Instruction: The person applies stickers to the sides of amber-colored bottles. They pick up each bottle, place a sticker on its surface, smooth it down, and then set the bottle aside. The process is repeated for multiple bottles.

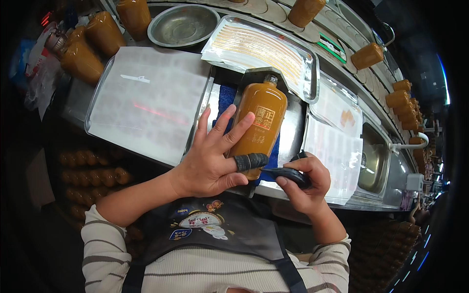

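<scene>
An amber-brown bottle [272, 100] with a gold label mark lies on its back in a dark cradle [250, 77], its neck pointing away from me. My left hand [207, 158] rests on the bottle's left side with fingers spread, and black tape wraps its index finger. At the bottle's lower right edge, my right hand [312, 181] grips a small smooth black hand tool [293, 176] between thumb and fingers. The tool's tip is close to the bottle's base; whether they touch is hidden. A blue cloth [225, 97] shows beneath the cradle.
A paper-covered tray [146, 105] stands left, and another tray [259, 49] with rows of thin gold strips lies behind. A metal bowl [183, 27] sits at the back. Brown bottles [105, 33] crowd the far left; more ride a curved conveyor [312, 34]. A sink [373, 158] is right.
</scene>
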`<state>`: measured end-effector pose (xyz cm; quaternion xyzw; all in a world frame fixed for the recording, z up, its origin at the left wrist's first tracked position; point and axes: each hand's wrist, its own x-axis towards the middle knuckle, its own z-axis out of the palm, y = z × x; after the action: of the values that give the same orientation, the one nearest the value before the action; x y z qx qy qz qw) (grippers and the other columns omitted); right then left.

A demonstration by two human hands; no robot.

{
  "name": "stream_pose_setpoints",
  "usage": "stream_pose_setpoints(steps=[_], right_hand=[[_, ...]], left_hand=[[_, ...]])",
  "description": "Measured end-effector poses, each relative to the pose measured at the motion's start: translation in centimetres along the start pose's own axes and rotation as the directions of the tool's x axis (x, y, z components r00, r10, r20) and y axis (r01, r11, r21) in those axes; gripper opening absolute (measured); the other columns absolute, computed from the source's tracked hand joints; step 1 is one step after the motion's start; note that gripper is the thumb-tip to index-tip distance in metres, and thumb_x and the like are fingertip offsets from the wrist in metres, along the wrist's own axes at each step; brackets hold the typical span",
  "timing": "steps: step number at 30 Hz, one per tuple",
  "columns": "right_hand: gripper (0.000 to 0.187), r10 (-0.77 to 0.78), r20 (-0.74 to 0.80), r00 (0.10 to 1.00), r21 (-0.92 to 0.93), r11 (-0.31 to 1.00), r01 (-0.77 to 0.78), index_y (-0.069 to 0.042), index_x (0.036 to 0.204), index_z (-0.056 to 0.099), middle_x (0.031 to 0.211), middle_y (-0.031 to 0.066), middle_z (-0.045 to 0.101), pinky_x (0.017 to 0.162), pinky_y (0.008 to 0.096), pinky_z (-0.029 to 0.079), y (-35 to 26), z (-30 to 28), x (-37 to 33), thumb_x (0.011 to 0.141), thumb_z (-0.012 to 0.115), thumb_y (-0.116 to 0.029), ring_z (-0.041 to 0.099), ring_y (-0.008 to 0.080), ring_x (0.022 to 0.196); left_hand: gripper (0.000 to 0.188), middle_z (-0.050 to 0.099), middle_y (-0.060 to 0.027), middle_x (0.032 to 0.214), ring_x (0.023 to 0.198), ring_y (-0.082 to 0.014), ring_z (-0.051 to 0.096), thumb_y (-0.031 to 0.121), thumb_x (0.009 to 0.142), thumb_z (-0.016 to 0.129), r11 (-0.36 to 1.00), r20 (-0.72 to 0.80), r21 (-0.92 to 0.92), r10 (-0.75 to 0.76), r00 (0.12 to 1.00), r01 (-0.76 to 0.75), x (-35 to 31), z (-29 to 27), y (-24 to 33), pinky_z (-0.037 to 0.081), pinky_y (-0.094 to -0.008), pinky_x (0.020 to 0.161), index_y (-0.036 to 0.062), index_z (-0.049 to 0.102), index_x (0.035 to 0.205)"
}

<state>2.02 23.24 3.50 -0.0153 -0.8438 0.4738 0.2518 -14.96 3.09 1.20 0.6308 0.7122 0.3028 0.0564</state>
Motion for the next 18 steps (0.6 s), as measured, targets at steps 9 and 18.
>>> stream_pose_setpoints(steps=[9,18], right_hand=[[0.019,0.094,-0.51,0.855,-0.017,0.993,-0.119,-0.002,0.096,0.065,0.08,0.0088,0.066,0.065,0.0276,0.051,5.3,0.7,7.2,0.083,0.078,-0.005,0.063,0.0131,0.071],[0.018,-0.463,-0.044,0.885,-0.617,0.709,0.341,-0.009,0.099,0.069,0.084,0.0086,0.064,0.067,0.0359,0.053,2.0,1.0,8.7,0.082,0.074,-0.006,0.066,0.0256,0.081]], left_hand=[[0.056,0.016,-0.0237,0.167,0.15,-0.0437,0.025,0.048,0.106,0.044,0.946,-0.276,-0.293,-0.221,0.936,0.137,4.6,1.1,-6.0,0.003,-0.0628,0.119,0.0014,0.062,0.081],[0.034,0.039,-0.026,0.156,0.125,-0.0204,0.057,0.027,0.106,0.054,0.773,-0.298,-0.591,-0.476,0.828,0.231,1.0,0.7,-2.7,0.044,-0.029,0.093,-0.0047,0.064,0.098]])
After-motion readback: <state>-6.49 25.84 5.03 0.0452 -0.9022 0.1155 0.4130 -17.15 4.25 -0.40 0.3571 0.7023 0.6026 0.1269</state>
